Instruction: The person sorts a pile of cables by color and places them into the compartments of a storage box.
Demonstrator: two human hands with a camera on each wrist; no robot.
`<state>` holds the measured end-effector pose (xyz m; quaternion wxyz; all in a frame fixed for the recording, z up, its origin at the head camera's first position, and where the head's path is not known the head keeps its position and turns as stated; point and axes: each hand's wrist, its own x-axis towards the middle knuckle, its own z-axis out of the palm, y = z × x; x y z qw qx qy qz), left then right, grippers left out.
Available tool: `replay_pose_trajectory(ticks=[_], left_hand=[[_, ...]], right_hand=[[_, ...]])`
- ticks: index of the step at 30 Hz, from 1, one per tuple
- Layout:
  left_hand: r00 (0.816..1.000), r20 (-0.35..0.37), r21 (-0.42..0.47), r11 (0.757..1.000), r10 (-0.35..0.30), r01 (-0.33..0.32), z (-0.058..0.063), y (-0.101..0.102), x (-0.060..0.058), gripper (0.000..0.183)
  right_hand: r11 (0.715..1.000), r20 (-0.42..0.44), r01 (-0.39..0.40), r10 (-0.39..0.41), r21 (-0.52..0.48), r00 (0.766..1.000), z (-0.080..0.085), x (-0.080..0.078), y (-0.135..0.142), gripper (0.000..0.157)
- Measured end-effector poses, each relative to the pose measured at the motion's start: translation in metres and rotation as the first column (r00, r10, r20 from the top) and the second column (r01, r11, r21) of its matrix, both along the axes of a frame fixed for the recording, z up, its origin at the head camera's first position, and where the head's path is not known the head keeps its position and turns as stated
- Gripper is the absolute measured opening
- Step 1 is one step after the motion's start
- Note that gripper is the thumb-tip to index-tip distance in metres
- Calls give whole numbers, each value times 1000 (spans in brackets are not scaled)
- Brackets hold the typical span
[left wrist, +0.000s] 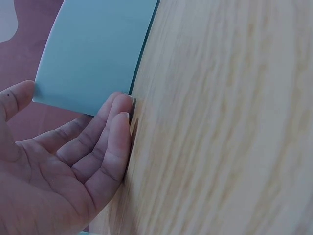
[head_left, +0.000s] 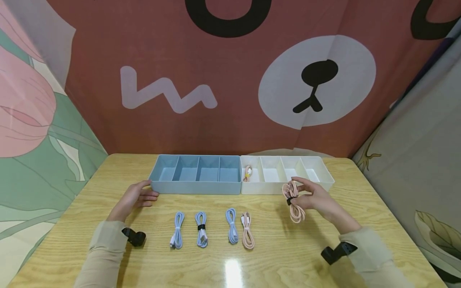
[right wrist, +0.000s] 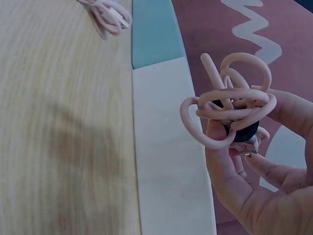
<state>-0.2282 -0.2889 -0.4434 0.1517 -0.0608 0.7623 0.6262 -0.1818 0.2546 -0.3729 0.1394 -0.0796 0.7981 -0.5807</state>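
A coiled pink cable with a black strap is pinched in my right hand, raised just in front of the white divided box. In the right wrist view the pink cable's loops stand out past the fingertips. My left hand touches the left end of the blue divided box; its fingers lie fairly straight against the corner, as the left wrist view also shows with the blue box. Another small pink cable with a yellow tie sits in the white box's leftmost compartment.
On the table in front of the boxes lie a blue cable, a blue cable with a black strap, another blue cable and a pink cable. A patterned cloth hangs behind the wooden table.
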Motion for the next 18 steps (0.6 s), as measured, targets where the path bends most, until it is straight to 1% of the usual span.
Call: replay_pose_trajectory(ticks=[2, 4, 5, 6, 9, 11, 12, 16, 18], left_hand=[[1000, 4, -1, 1000, -3, 3, 0, -1, -1, 97], [1000, 14, 5, 1000, 7, -7, -1, -2, -2, 91], [1000, 7, 6, 1000, -1, 1, -2, -2, -3, 88], [1000, 10, 12, 1000, 10, -10, -4, -3, -4, 84], [999, 10, 17, 999, 40, -40, -14, -6, -10, 76], [999, -5, -4, 999, 44, -44, -24, -9, -15, 74], [998, -2, -14, 998, 63, -63, -29, -11, -18, 74], [998, -34, -67, 996, 56, -58, -46, -18, -26, 80], [998, -43, -77, 996, 49, -53, -51, -20, -28, 83]], right_hand=[[1000, 18, 12, -12, -10, 1000, 3, -2, 0, 77], [1000, 34, 25, -25, -14, 999, 5, -4, 0, 77], [999, 42, 29, -29, -16, 999, 5, -5, 0, 78], [999, 48, 35, -34, -17, 998, 6, -6, 0, 78], [999, 54, 34, -33, -24, 998, 7, -9, -1, 78], [999, 57, 30, -28, -38, 998, 8, -11, -1, 78], [998, 59, 30, -28, -46, 998, 8, -12, -1, 78], [997, 61, 41, -37, -60, 997, 11, -16, -3, 77], [997, 61, 50, -46, -57, 997, 12, -18, -4, 77]])
